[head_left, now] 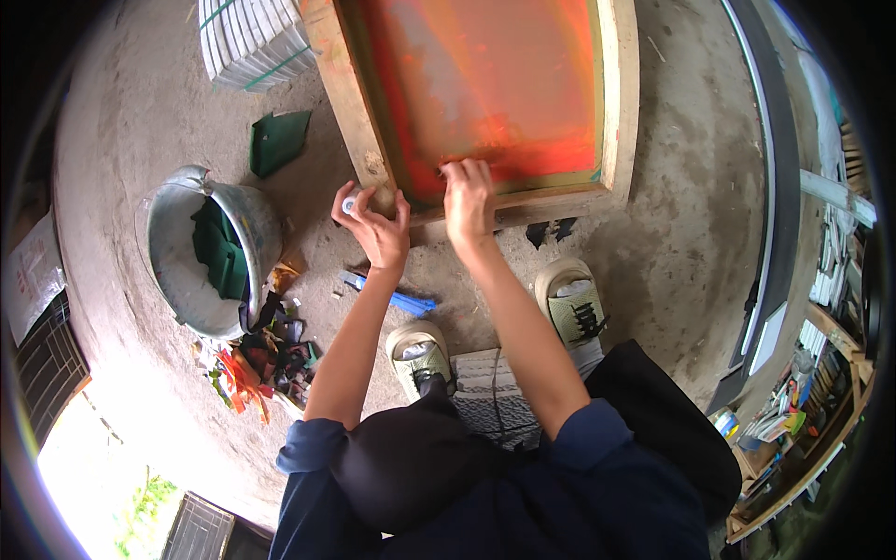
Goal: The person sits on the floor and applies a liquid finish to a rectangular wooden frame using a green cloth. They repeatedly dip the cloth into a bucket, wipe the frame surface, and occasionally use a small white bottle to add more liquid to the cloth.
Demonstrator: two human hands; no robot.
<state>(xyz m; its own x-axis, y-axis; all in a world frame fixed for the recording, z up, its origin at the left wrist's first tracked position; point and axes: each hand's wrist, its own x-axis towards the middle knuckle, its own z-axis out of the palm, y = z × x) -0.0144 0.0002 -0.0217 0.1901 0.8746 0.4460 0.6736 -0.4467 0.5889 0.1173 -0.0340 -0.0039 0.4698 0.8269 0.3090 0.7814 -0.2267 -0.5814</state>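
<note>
Knees: your dark trousers and blue sleeves fill the lower edge, closest to the lens, with both forearms reaching up from them.
Frame (485, 103): your biggest thing, a wooden screen frame with orange mesh, lies flat on the concrete floor (691, 187) ahead of your feet.
Bucket (201, 252): a metal pail stands well to your left, green cloth inside it, coloured scraps (266, 359) just below it.
Sandals (569, 303): pale green, one under each arm, near the frame's front rail.
Right hand (467, 191): your fingertips curl down and press on the mesh at its near edge, holding nothing.
Left hand (375, 224): your fingers close loosely round a small white cap (350, 203), beside the frame's near-left corner.
Tool (392, 295): blue, on the floor under your left wrist.
</note>
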